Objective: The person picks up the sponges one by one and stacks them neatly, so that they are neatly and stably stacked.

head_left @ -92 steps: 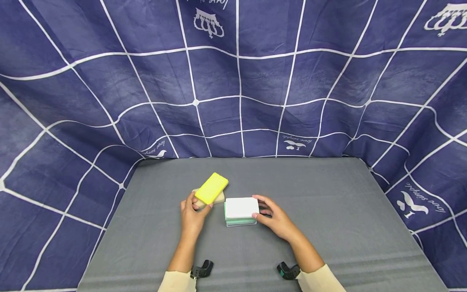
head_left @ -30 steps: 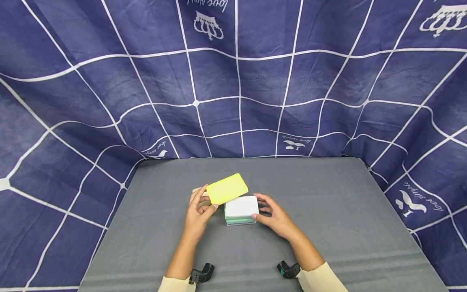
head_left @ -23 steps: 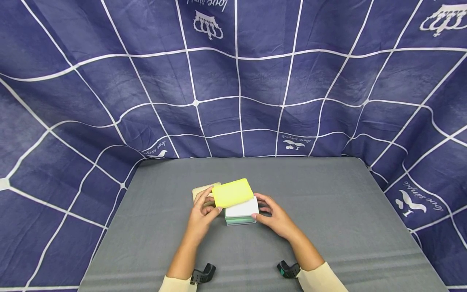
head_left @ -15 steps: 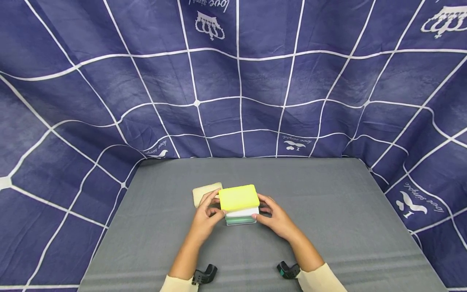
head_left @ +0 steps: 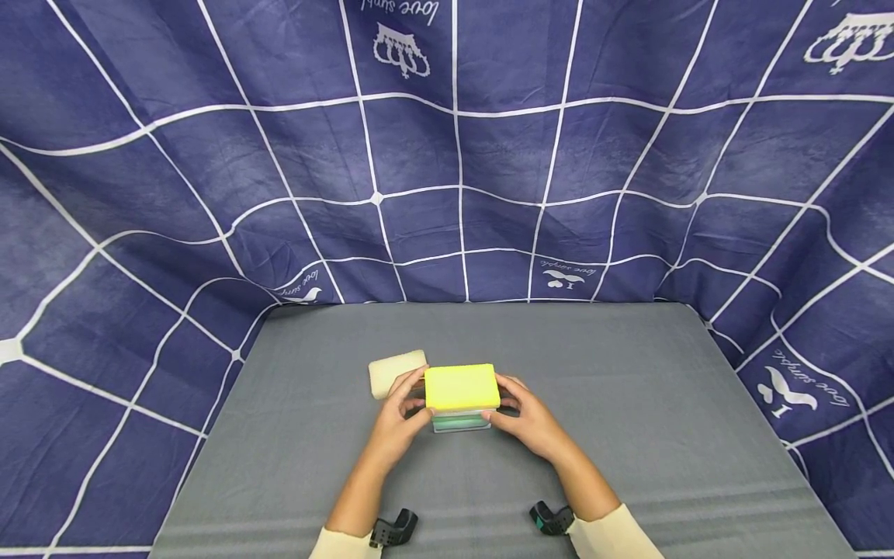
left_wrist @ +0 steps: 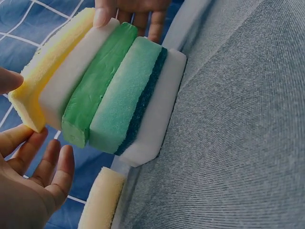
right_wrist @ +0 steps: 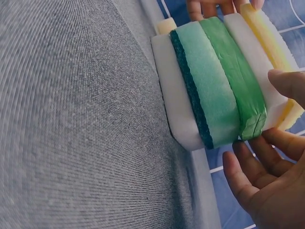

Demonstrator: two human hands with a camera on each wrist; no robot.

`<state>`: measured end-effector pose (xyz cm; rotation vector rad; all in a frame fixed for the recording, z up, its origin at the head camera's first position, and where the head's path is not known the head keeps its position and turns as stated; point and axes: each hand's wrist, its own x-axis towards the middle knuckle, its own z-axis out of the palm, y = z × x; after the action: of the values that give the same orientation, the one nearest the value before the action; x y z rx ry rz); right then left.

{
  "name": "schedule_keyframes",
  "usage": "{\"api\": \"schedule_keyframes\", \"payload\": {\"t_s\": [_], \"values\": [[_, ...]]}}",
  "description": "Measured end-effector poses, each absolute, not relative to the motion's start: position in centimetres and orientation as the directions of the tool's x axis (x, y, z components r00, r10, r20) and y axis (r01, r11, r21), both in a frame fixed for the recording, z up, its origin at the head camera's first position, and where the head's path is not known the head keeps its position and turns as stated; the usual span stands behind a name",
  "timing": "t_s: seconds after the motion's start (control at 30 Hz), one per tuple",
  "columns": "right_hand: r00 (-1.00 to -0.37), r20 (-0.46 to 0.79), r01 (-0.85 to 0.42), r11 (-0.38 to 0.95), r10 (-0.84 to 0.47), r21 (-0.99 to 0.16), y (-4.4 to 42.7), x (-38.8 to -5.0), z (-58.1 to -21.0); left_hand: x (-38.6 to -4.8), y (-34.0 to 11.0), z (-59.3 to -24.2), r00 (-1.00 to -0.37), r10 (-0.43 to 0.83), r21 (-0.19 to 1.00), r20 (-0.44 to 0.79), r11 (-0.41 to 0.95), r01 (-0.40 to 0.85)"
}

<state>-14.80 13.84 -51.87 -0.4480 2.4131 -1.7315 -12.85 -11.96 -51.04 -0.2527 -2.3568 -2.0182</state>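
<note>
In the head view a yellow sponge (head_left: pixel 462 387) tops a stack on the grey table. My left hand (head_left: pixel 396 427) pinches its left end between thumb and fingers. Below it, the left wrist view has an upper white sponge (left_wrist: pixel 71 78), a green wrapped block (left_wrist: pixel 100 86), a teal sponge (left_wrist: pixel 125 90) with a dark scouring layer, and a lower white sponge (left_wrist: pixel 164 102) against the cloth. At the stack's right end my right hand (head_left: pixel 532 425) holds the upper white sponge, thumb on the near side, fingers on the far side.
A beige sponge (head_left: pixel 386 374) lies flat on the grey table (head_left: pixel 628 388), behind and left of the stack, close to my left fingers. A blue curtain with white grid lines (head_left: pixel 503 155) borders the table's back and sides.
My left hand has carried the yellow sponge rightward from above the beige sponge, squaring it over the white sponge. The beige sponge is now uncovered. My right hand has stayed at the stack.
</note>
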Motion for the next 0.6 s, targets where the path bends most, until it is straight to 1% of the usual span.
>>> {"api": "schedule_keyframes", "payload": {"t_s": [0.37,0.47,0.6], "values": [[-0.948,0.004,-0.102,0.294,-0.317,-0.950,13.92,-14.58,-51.95,-12.85,-12.10,-51.27,-0.988,0.115,0.980,0.101,0.158,0.118],[-0.946,0.047,-0.139,0.268,-0.322,-0.953,13.93,-14.56,-51.85,-12.80,-12.13,-51.19,-0.984,0.125,0.979,0.123,0.147,0.141],[-0.930,0.162,-0.242,0.219,-0.331,-0.945,13.89,-14.62,-51.61,-12.73,-12.08,-51.07,-0.980,0.110,0.977,0.164,0.118,0.177]]}}
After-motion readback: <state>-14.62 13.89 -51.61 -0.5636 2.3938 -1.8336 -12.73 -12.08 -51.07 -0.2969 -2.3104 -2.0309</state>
